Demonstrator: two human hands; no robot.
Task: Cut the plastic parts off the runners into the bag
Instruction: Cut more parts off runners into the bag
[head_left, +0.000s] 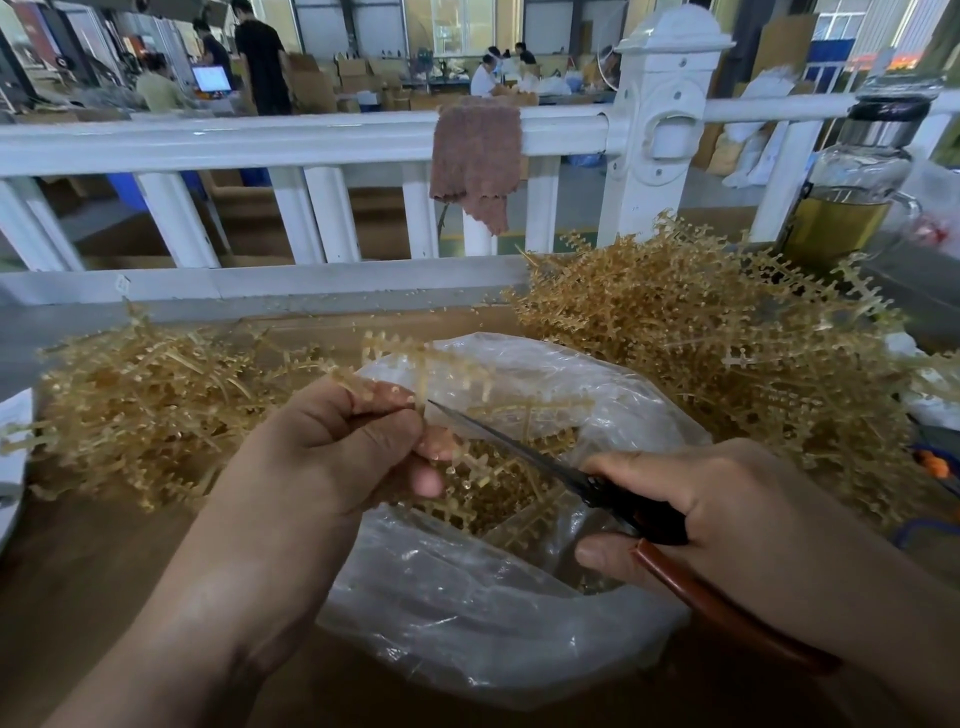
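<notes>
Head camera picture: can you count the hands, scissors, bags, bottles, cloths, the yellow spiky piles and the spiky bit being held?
Hands: 2, left hand, right hand
Scissors: 1
Plastic bag: 1
Held runner: 1
Runner piles: 2, left pile, right pile
Bottle: 1
Cloth: 1
Total: 9

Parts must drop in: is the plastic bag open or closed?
Open. The plastic bag gapes at the top below the scissors, and tan pieces show inside.
</notes>
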